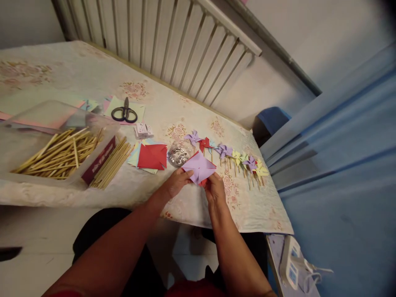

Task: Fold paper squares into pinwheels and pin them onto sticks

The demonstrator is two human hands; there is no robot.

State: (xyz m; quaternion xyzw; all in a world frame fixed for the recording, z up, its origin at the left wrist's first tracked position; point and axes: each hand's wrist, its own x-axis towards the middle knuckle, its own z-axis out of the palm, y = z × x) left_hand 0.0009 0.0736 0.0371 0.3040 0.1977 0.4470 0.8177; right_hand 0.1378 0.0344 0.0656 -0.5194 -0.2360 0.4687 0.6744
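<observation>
Cut paper squares (198,167), lilac on top with red edges showing beneath, are held between my two hands over the front of the table. My left hand (179,181) pinches their left side, thumb on top. At the lower right, my right hand (215,186) is closed on the same squares. Just behind them stands a clear round dish (179,154) of small shiny pins. To the left lies a stack of cut squares (152,156), red uppermost. A row of finished paper pinwheels (224,151) on sticks stretches away to the right.
At the left, a clear plastic bin (71,177) holds many thin wooden sticks (58,154), with a bundle of sticks (111,165) beside it. Black scissors (124,113) rest on coloured paper behind a small white box (144,130). A blue curtain (337,165) hangs at the right.
</observation>
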